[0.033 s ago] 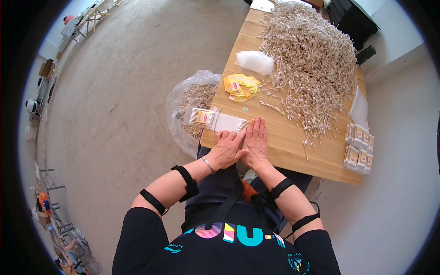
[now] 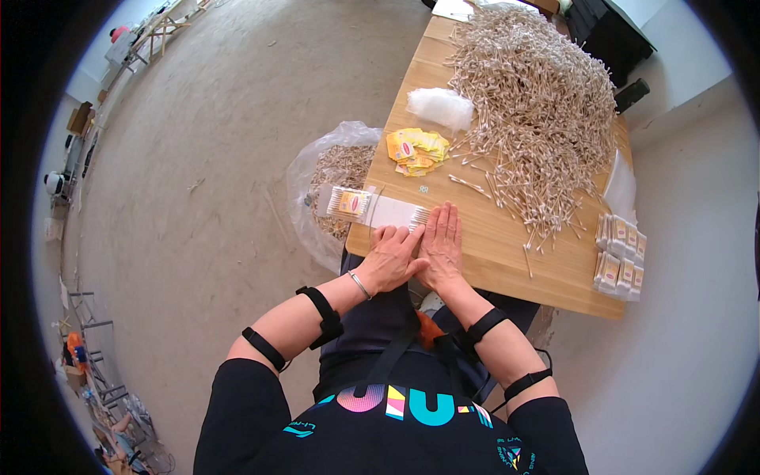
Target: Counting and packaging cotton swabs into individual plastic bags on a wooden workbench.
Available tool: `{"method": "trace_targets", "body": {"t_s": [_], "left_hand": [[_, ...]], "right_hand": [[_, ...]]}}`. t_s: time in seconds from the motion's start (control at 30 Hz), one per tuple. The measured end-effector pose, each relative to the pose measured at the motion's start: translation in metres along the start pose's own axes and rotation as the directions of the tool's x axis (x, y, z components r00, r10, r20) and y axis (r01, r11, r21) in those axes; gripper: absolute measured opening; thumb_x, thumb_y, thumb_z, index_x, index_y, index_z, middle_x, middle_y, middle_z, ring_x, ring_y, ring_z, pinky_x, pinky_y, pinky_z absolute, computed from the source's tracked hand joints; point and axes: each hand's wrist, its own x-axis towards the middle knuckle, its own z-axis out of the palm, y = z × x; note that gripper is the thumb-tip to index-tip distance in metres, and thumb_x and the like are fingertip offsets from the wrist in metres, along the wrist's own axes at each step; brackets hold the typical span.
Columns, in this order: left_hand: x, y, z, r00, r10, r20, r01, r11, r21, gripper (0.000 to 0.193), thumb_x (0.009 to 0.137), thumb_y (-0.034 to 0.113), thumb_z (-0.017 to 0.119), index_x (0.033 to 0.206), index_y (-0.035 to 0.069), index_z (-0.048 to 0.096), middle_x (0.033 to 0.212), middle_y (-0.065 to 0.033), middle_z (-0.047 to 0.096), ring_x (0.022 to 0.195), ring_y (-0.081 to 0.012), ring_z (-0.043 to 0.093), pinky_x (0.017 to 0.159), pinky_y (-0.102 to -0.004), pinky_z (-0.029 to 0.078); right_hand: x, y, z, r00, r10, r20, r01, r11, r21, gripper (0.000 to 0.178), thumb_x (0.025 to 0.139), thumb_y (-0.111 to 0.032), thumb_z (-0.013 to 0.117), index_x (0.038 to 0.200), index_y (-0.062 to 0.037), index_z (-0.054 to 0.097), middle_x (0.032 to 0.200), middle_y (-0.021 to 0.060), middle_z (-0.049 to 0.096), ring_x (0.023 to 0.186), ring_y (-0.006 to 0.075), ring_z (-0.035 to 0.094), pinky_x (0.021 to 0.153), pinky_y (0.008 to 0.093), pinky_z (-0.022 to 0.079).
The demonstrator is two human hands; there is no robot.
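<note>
Near the left corner of the table, a short row of cotton swabs [image 2: 419,216] lies at the end of a flat white strip [image 2: 392,210]. My right hand [image 2: 442,247] rests flat beside that row, fingers straight and close together, its edge up against the swabs. My left hand [image 2: 390,257] has its fingers stretched out and slightly bent, the fingertips on the near ends of the swabs. At the strip's other end sits a bundle of swabs with a yellow label card [image 2: 349,203]. What lies beneath my palms is hidden.
A large heap of loose swabs [image 2: 538,103] covers the far right of the table [image 2: 507,265]. Yellow label cards [image 2: 417,150] and clear plastic bags [image 2: 440,108] lie left of it. Finished-looking packs [image 2: 620,257] stand at right. A plastic sack of swabs [image 2: 305,170] is beside the table.
</note>
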Motion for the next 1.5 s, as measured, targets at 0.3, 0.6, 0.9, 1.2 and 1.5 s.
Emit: {"method": "trace_targets", "body": {"t_s": [0.3, 0.6, 0.9, 1.2, 1.5], "left_hand": [[0.006, 0.002, 0.0, 0.999, -0.032, -0.019, 0.032, 0.999, -0.013, 0.065, 0.088, 0.048, 0.047, 0.137, 0.006, 0.036, 0.1, -0.0124, 0.051, 0.096, -0.0279, 0.045, 0.09, -0.0399, 0.027], [0.007, 0.002, -0.002, 0.999, -0.032, 0.009, 0.032, 0.999, 0.015, 0.066, 0.088, 0.053, 0.044, 0.136, 0.007, 0.037, 0.101, -0.0124, 0.054, 0.095, -0.0279, 0.046, 0.089, -0.0399, 0.027], [0.01, 0.003, -0.003, 0.999, -0.038, 0.017, 0.038, 0.999, 0.002, 0.067, 0.088, 0.052, 0.047, 0.135, 0.006, 0.036, 0.102, -0.0135, 0.055, 0.096, -0.0289, 0.048, 0.09, -0.0401, 0.027], [0.013, 0.005, -0.006, 0.995, -0.08, 0.053, 0.081, 0.997, -0.012, 0.069, 0.088, 0.051, 0.046, 0.137, 0.004, 0.033, 0.105, -0.0138, 0.057, 0.098, -0.0297, 0.05, 0.09, -0.0406, 0.028], [0.016, 0.002, -0.003, 0.995, -0.08, 0.058, 0.081, 0.997, -0.017, 0.066, 0.09, 0.047, 0.046, 0.138, 0.004, 0.032, 0.106, -0.0147, 0.059, 0.098, -0.0302, 0.053, 0.089, -0.0415, 0.029]], "right_hand": [[0.001, -0.001, 0.002, 1.0, -0.005, 0.0, 0.005, 0.998, -0.069, 0.086, 0.08, -0.032, 0.05, 0.141, 0.0103, 0.007, 0.148, 0.0293, 0.004, 0.139, 0.042, -0.001, 0.114, 0.0469, 0.001], [0.001, -0.002, -0.001, 1.0, 0.009, 0.028, -0.007, 0.999, -0.05, 0.084, 0.081, -0.032, 0.049, 0.141, 0.0101, 0.006, 0.148, 0.0292, 0.004, 0.14, 0.0418, -0.001, 0.113, 0.0468, 0.001], [0.001, -0.002, 0.0, 1.0, 0.012, 0.012, -0.011, 0.997, -0.071, 0.084, 0.081, -0.031, 0.048, 0.141, 0.0099, 0.007, 0.148, 0.0288, 0.004, 0.14, 0.0411, -0.001, 0.114, 0.0466, 0.002], [0.001, -0.003, -0.002, 0.998, 0.026, 0.05, -0.023, 0.998, -0.055, 0.083, 0.081, -0.032, 0.047, 0.141, 0.0097, 0.008, 0.149, 0.0284, 0.004, 0.14, 0.0406, -0.002, 0.114, 0.0461, 0.0], [0.002, -0.003, 0.001, 1.0, 0.028, -0.002, -0.028, 0.999, -0.032, 0.082, 0.082, -0.034, 0.046, 0.141, 0.0097, 0.009, 0.149, 0.0282, 0.004, 0.14, 0.0397, -0.002, 0.114, 0.0457, 0.0]]}}
